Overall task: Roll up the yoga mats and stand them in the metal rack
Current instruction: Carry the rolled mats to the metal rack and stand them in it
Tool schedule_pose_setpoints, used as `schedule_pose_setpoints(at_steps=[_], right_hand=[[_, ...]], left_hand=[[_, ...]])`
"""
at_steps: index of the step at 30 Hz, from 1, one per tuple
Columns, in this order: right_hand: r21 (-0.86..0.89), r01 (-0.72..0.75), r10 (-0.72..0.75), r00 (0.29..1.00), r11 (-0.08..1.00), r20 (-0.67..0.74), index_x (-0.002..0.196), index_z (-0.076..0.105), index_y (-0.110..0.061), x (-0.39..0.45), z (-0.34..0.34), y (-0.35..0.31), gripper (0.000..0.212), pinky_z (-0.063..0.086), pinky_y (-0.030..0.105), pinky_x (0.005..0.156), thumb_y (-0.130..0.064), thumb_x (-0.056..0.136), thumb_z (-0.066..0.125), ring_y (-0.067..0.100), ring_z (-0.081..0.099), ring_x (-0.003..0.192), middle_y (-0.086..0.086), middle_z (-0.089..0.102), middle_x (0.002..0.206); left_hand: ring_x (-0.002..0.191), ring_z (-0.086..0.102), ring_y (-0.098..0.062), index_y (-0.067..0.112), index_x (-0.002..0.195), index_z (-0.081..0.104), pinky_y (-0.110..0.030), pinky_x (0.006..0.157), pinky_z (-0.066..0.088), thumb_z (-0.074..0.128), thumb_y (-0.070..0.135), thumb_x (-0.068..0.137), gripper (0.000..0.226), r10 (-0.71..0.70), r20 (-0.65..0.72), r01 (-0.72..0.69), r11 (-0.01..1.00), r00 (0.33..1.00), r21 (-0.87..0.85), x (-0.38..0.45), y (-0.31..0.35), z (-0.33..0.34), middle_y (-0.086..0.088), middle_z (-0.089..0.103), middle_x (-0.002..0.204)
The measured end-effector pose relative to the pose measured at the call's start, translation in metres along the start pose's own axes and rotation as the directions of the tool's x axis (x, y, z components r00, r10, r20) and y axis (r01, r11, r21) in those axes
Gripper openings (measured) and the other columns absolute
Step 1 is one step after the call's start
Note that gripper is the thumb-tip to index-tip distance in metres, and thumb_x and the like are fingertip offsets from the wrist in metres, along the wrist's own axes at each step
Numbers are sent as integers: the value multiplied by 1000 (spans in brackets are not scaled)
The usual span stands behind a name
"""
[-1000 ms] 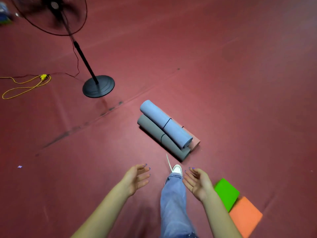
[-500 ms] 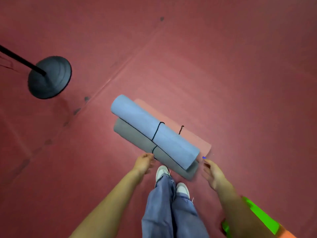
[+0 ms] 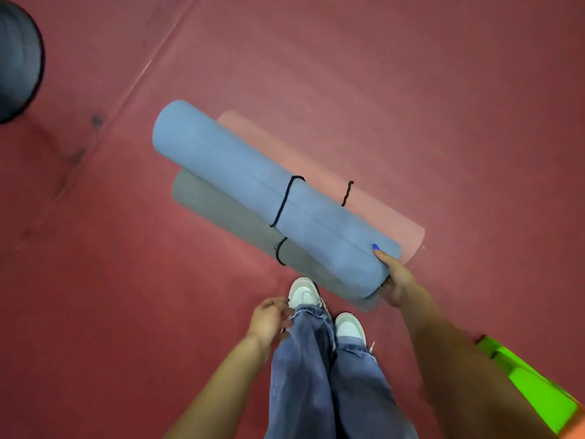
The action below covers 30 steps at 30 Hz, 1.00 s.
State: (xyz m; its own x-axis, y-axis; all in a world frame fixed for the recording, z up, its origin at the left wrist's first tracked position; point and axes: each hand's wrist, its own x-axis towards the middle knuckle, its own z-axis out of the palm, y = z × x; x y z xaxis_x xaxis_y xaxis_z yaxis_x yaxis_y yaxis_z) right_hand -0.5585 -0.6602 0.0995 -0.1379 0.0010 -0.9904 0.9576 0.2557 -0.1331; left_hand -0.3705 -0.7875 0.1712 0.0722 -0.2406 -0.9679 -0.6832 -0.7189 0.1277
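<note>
The red floor [image 3: 411,90] lies open from 12 to 3 o'clock, a dark round base [image 3: 15,58] at 10; no rack shows, so racking looks still undone. At centre, the tied blue mat [image 3: 253,185] tops the grey mat [image 3: 228,217] and pink mat [image 3: 373,204], all rolled. The right hand [image 3: 395,280] grasps the blue mat's near end; the left hand [image 3: 269,318] hangs loosely curled, holding nothing

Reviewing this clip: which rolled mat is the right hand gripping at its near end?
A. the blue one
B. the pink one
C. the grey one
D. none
A: the right hand cups the near end of the blue mat, thumb lying on top of the roll.
</note>
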Motion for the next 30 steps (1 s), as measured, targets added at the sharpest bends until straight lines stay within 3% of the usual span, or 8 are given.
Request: schedule_pose_setpoints(at_steps=[6,10,14,17,20,22,26,30], right_hand=[[60,220,-215,974,974,-76,101,62,-15,-51,20,-3,27,50,26,56,-26,80,74,15,61,69,1,67,89],[-120,463,-478,862,878,-172,68,41,-16,-162,66,5,62,44,36,64,-52,40,83,18,50,72,6,52,74],[-429,693,-790,607,579,-86,64,34,-13,-314,114,8,59,33,34,102,-31,53,90,20,32,129,10,58,83],[-521,844,-950,253,124,184,68,42,-10,-428,124,3,53,18,50,115,-22,51,90,33,31,135,18,64,91],[-426,796,-798,-113,-429,592,68,51,-5,-532,115,6,46,12,49,115,-26,50,88,39,43,126,18,64,90],[-274,712,-575,-218,-646,789,66,46,-8,-593,112,24,45,12,53,115,-30,51,82,38,48,120,10,60,76],[11,581,-200,-297,-814,934,64,40,-12,-683,110,101,49,7,56,115,-30,47,82,32,49,111,-2,45,69],[301,545,131,-329,-783,935,63,39,-14,-739,103,226,50,20,47,111,-33,45,82,29,49,109,0,51,68]], left_hand=[[56,43,-16,9,100,56,-24,53,33,43,-2,92,19,-17,-13,15,994,1000,-108,-46,-18,-34,-5,55,73],[62,52,-17,12,101,59,-26,55,41,44,5,95,18,45,-23,-48,981,999,-189,-125,-13,-66,-6,62,81],[65,56,-18,14,96,63,-26,61,41,48,7,94,17,168,-98,-192,912,981,-362,-231,-7,-95,-3,66,76],[65,55,-16,15,96,62,-25,58,40,47,9,94,16,244,-179,-302,809,953,-504,-309,-23,-115,-2,66,80],[71,57,-13,16,98,62,-24,60,44,47,11,95,16,268,-222,-348,695,937,-629,-384,-64,-126,0,66,85],[69,57,-12,17,98,62,-24,59,43,47,9,95,17,269,-257,-371,614,928,-696,-425,-101,-130,-1,66,85],[69,57,-12,19,95,62,-23,59,44,50,7,94,17,210,-322,-383,437,923,-813,-476,-193,-139,-1,66,87],[66,56,-14,16,92,65,-27,66,41,69,16,73,19,95,-378,-390,213,921,-896,-499,-299,-156,3,67,71]])
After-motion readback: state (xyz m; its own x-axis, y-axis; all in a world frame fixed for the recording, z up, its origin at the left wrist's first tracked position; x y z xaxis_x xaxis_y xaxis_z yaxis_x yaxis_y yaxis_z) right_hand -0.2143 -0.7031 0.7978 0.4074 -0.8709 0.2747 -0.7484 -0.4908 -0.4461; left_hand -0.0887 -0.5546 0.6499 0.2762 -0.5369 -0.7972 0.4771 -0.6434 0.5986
